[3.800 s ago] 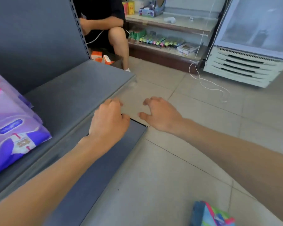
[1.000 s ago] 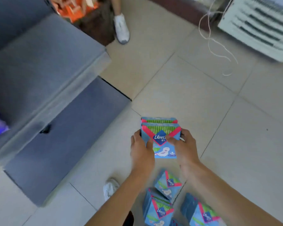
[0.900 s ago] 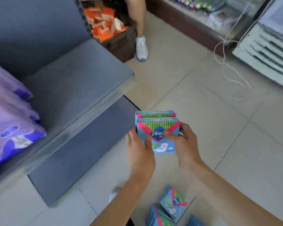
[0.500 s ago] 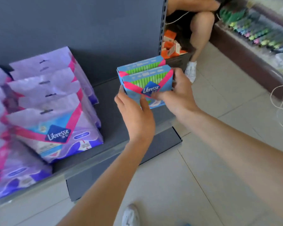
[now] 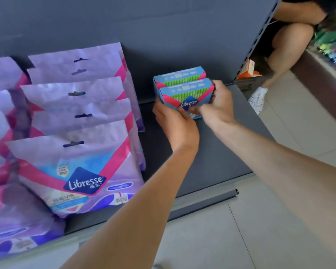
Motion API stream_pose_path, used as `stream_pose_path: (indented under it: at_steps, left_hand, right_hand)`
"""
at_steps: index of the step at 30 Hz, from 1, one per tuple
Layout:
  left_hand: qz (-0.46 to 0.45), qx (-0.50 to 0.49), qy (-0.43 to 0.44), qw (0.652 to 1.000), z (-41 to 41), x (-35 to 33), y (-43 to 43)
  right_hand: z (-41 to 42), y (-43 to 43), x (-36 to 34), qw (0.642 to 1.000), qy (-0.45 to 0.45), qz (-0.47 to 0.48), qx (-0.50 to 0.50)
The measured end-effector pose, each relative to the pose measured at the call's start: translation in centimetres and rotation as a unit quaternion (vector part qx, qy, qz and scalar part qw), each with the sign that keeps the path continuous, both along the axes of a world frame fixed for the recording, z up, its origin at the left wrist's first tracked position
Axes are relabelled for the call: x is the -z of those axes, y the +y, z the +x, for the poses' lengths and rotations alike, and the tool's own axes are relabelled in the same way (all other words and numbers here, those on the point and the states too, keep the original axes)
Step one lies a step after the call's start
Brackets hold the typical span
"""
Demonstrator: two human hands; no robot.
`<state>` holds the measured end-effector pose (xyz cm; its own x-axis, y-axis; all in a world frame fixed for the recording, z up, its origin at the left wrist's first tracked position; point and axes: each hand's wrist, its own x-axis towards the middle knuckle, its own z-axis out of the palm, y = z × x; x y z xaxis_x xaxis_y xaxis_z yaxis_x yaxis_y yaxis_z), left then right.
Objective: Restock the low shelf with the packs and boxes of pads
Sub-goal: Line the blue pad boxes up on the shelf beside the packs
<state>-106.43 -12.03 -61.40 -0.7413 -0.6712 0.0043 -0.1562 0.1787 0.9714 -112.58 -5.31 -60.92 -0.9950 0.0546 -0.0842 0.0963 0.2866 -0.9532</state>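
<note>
On the left, purple and pink plastic packs of pads (image 5: 76, 152) are standing in rows on the dark grey metal low shelf (image 5: 221, 152), leaning back. Just right of them, the left hand (image 5: 175, 127) is gripping the left end of two blue and pink cardboard boxes of pads (image 5: 184, 88). The boxes are standing one behind the other near the shelf's back panel, and the hands are hiding whether they are touching the shelf. The right hand (image 5: 217, 107) is clamping their right end, thumb lying across the front box. Further right, a seated person's bare leg (image 5: 287, 41) and white shoe (image 5: 258, 100) are showing by the pale tiled floor (image 5: 279, 230)
</note>
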Motion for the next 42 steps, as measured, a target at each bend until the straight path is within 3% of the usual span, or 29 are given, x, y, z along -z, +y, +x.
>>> stream_pose_path:
  at_steps: [8, 22, 26, 31, 35, 40, 42]
  left_hand:
    - [0.037, -0.052, 0.026, 0.998, -3.1, 0.2, -1.2]
    - [0.032, -0.044, -0.01, 0.998, -2.0, -0.3, -0.7]
    - [-0.012, -0.02, -0.012, 1.0, 1.6, -0.7, 0.6]
    - [-0.15, 0.064, -0.018, 0.986, 6.8, -1.3, 2.9]
    - [-0.241, 0.248, -0.018, 0.938, 9.9, -2.5, 6.2]
    - [-0.37, 0.461, -0.044, 0.805, 13.9, -3.1, 13.7]
    - [-0.389, 0.494, -0.053, 0.776, 16.0, -3.3, 16.9]
  right_hand:
    - [-2.3, -1.9, 0.1, 0.999, 0.025, 0.021, -0.006]
    - [-1.8, -1.9, -0.4, 0.996, 0.018, 0.092, -0.012]
    - [-1.3, -1.1, -0.6, 0.99, -0.027, 0.135, -0.008]
    - [3.5, 3.0, -2.4, 0.975, -0.028, 0.219, -0.025]
    - [10.1, 9.2, -3.4, 0.916, 0.028, 0.388, -0.094]
    - [18.6, 18.6, -3.5, 0.862, -0.022, 0.499, -0.091]
    - [22.2, 22.3, -3.5, 0.849, -0.05, 0.52, -0.08]
